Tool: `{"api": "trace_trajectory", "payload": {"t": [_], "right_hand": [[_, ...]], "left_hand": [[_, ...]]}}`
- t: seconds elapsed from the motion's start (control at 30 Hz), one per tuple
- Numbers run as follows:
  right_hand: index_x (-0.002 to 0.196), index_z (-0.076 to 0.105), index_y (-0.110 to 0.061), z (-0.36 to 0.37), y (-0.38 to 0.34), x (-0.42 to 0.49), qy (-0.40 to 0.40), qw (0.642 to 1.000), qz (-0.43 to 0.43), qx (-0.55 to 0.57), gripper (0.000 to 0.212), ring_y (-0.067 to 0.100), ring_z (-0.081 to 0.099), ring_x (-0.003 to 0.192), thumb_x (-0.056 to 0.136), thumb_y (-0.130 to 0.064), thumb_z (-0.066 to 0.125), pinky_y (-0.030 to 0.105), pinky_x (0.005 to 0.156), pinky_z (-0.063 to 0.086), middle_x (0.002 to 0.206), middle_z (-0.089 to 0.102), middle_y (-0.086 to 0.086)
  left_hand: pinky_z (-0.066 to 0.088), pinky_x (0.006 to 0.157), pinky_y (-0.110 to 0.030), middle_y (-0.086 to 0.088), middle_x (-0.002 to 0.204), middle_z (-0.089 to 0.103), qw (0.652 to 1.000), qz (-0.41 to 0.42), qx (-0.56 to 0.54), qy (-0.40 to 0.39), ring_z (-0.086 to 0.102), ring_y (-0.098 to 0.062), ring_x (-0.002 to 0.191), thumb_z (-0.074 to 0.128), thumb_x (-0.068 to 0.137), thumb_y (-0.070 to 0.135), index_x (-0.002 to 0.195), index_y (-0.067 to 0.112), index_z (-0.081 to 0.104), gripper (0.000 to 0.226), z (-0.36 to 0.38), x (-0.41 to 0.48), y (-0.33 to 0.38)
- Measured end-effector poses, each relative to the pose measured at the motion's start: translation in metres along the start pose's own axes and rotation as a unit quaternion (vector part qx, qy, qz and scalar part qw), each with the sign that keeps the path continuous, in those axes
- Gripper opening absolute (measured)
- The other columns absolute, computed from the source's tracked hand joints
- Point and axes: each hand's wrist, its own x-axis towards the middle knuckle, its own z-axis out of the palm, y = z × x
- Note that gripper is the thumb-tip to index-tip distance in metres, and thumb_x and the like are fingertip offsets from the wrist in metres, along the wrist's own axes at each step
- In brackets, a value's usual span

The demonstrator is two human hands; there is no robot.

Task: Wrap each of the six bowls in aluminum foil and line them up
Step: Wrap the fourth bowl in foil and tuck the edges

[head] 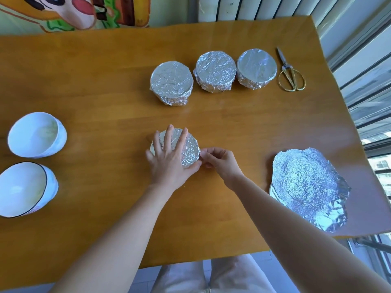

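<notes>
Evidently to steady it, the left hand (169,157) lies flat, fingers straight, on the fourth bowl (189,153), which sits on the tabletop (95,92) under that palm. The right hand (220,163) pinches the foil (196,158) at its rim, probably to tighten it. Crinkled silver covers its top. Three wrapped bowls (214,71) line up beyond the hands.

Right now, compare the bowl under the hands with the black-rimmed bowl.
The held bowl is foil-wrapped; the black-rimmed bowl is bare white. The left hand presses the held bowl and the right hand pinches its foil; the black-rimmed bowl is untouched. Both rest on the table.
</notes>
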Motion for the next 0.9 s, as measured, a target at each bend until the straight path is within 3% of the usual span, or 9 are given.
{"api": "trace_trajectory", "payload": {"t": [0.13, 0.37, 0.6, 0.8, 0.9], "right_hand": [[0.082, 0.070, -0.013, 0.001, -0.005, 0.005, -0.014, 0.999, 0.028, -0.007, 0.012, 0.010, 0.057, 0.065, 0.093, -0.011, 0.065, 0.019, 0.063, 0.046, 0.074, 0.064, 0.003], [0.087, 0.068, -0.012, 0.006, -0.007, 0.007, -0.001, 0.998, 0.061, 0.027, 0.007, 0.010, 0.057, 0.065, 0.091, -0.008, 0.064, 0.019, 0.059, 0.044, 0.074, 0.064, 0.000], [0.084, 0.073, -0.012, 0.006, -0.011, 0.004, 0.025, 0.997, 0.063, 0.030, 0.005, 0.008, 0.060, 0.064, 0.088, -0.011, 0.071, 0.019, 0.058, 0.047, 0.070, 0.067, -0.001], [0.083, 0.074, -0.010, 0.006, -0.014, 0.002, 0.042, 0.999, 0.030, -0.012, 0.011, 0.007, 0.062, 0.061, 0.090, -0.008, 0.066, 0.017, 0.055, 0.047, 0.067, 0.069, -0.003], [0.081, 0.075, -0.009, 0.005, -0.013, -0.001, 0.040, 0.999, 0.027, 0.008, 0.015, 0.009, 0.062, 0.065, 0.091, -0.018, 0.069, 0.017, 0.057, 0.048, 0.071, 0.069, 0.002]], "left_hand": [[0.030, 0.102, -0.057, 0.001, 0.166, 0.005, 1.000, 0.001, 0.003, 0.007, 0.009, -0.037, 0.148, 0.044, 0.078, 0.081, 0.156, 0.042, 0.009, 0.094, 0.002, -0.001, 0.000], [0.028, 0.103, -0.057, 0.003, 0.165, 0.006, 1.000, -0.022, -0.015, 0.009, 0.009, -0.035, 0.148, 0.010, 0.078, 0.086, 0.155, 0.044, 0.010, 0.088, 0.002, 0.000, 0.003], [0.033, 0.095, -0.056, 0.001, 0.161, 0.024, 0.998, -0.048, -0.015, 0.048, 0.022, -0.036, 0.143, 0.030, 0.081, 0.077, 0.150, 0.041, 0.028, 0.078, 0.007, 0.002, 0.010], [0.034, 0.093, -0.055, 0.001, 0.158, 0.029, 0.997, -0.051, -0.009, 0.058, 0.026, -0.037, 0.141, 0.034, 0.079, 0.076, 0.148, 0.040, 0.033, 0.078, 0.006, 0.002, 0.011], [0.034, 0.094, -0.055, 0.001, 0.159, 0.027, 0.997, -0.055, -0.006, 0.053, 0.025, -0.036, 0.142, 0.031, 0.079, 0.076, 0.149, 0.040, 0.032, 0.079, 0.006, 0.002, 0.012]]}}
